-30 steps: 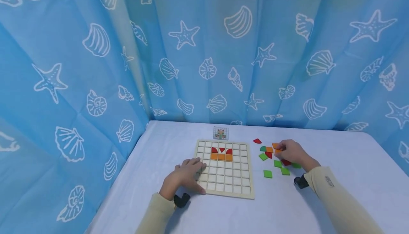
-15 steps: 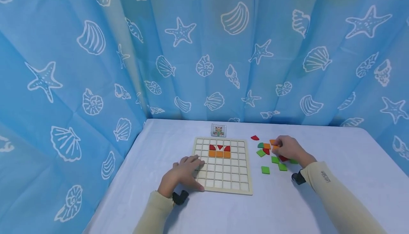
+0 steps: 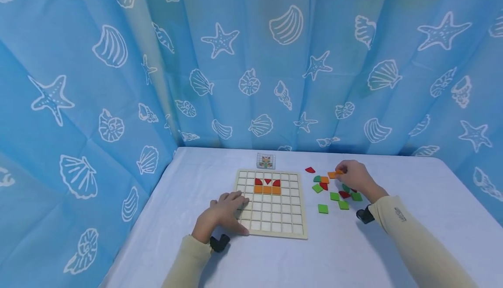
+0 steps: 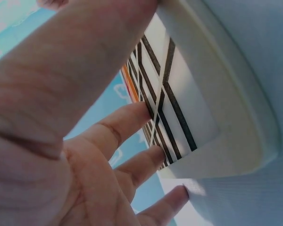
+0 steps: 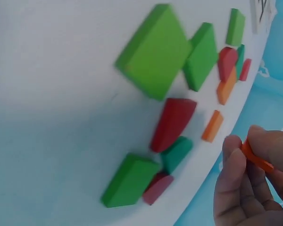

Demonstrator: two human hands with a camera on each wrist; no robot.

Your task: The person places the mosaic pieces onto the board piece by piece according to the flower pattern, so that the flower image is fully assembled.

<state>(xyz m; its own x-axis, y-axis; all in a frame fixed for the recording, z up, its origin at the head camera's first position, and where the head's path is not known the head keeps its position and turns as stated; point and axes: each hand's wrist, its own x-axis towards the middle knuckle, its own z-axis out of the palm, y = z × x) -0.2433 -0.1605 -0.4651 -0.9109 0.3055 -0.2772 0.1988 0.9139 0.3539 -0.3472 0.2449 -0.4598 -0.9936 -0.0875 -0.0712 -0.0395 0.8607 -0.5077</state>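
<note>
My left hand (image 3: 224,213) rests with spread fingers on the left side of a wooden grid board (image 3: 304,218); its thumb lies at the near-left corner. On the board, three orange square tiles (image 3: 267,189) form a row, with two red quarter-round tiles (image 3: 277,183) and a red triangle tile (image 3: 268,181) just beyond. My right hand (image 3: 359,178) pinches an orange tile (image 5: 257,159) between thumb and fingers, raised over the far side of the loose tiles. In the right wrist view, another orange tile (image 5: 212,126) lies on the cloth near the fingertips.
Loose green square tiles (image 3: 323,209), red quarter-round tiles (image 3: 310,170) and dark green tiles (image 3: 317,178) lie scattered right of the board. A small pattern card (image 3: 266,161) lies beyond the board on the white tablecloth (image 3: 251,261). A blue shell-print curtain (image 3: 235,82) hangs behind.
My right hand has picked up an orange tile and lifted it slightly away from the pile, uncovering red and dark green tiles. The left hand stays on the board.
</note>
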